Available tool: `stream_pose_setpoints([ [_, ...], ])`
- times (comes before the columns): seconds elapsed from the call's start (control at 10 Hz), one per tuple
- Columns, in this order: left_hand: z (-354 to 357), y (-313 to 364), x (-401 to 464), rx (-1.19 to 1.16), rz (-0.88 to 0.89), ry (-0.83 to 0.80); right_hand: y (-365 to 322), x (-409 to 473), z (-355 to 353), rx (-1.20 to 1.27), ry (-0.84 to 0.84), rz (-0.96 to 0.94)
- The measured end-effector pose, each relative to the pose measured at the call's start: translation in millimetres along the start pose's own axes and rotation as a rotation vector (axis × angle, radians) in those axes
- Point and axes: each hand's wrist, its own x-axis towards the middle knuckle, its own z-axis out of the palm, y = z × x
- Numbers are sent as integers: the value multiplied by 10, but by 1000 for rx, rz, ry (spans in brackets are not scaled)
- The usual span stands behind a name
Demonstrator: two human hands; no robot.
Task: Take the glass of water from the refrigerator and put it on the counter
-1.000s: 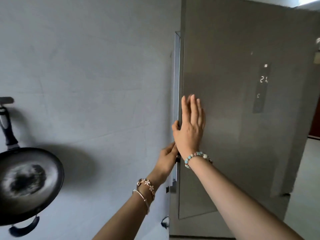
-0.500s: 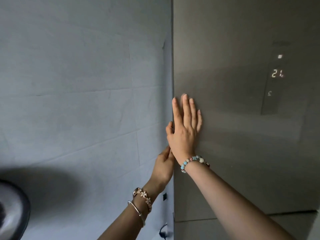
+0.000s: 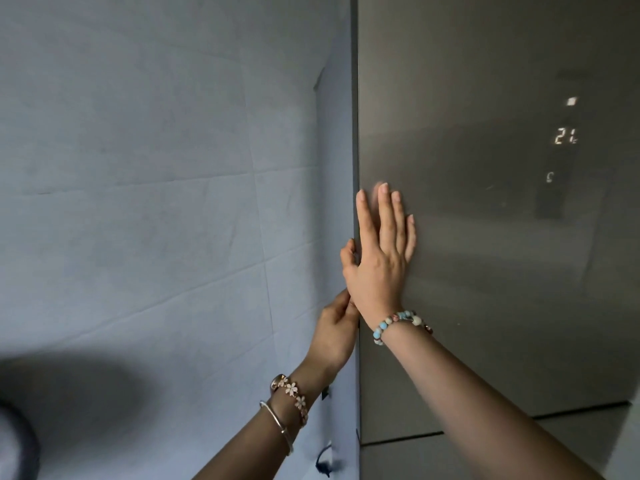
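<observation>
The grey refrigerator door (image 3: 491,289) fills the right half of the head view and looks flush with the cabinet. My right hand (image 3: 381,268) lies flat on the door near its left edge, fingers straight and pointing up, thumb hooked round the edge. Just below it, my left hand (image 3: 334,336) holds the same edge, its fingertips hidden behind the door. The glass of water is not in view.
A lit display (image 3: 565,136) reading 21 sits high on the door at the right. A pale papered wall (image 3: 156,202) covers the left half. A dark pan rim (image 3: 20,445) shows at the bottom left corner. A second door panel (image 3: 485,459) starts below a seam.
The view has moved closer and to the right, so the hanging pan has almost left the frame. The bright gap along the door's edge is gone. Both hands have stayed at the edge.
</observation>
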Motion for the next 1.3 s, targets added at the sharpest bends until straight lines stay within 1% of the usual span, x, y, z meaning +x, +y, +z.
stream_pose_setpoints([
  [0.3, 9, 84, -64, -104, -73, -16, 8, 5, -34, 40, -51, 14],
  [0.4, -7, 126, -68, -116, -103, -25, 4, 6, -53, 49, -85, 16],
  [0.5, -58, 237, -127, -142, -158, -50, -4, 3, -140, 76, -153, -1],
  [0.6, -104, 331, -175, -189, -204, -44, 40, 35, -221, 123, -223, -11],
  [0.7, -207, 441, -251, -243, -224, -9, 72, 33, -367, 325, -260, 13],
  [0.8, -291, 472, -326, -255, -238, 26, 19, -34, -512, 518, -274, 135],
  [0.9, -486, 550, -437, -249, -260, 54, -166, -122, -785, 999, -475, 643],
  [1.0, -656, 654, -503, -248, -284, 54, -53, -55, -859, 1232, -662, 980],
  [1.1, -886, 838, -613, -325, -292, 201, 181, 55, -873, 1472, -982, 1229],
  [1.2, -930, 975, -800, -353, -257, 295, 269, 36, -823, 1565, -1125, 1237],
  [1.3, -753, 1048, -1086, -377, -212, 460, 406, 50, -883, 1609, -1284, 1236],
])
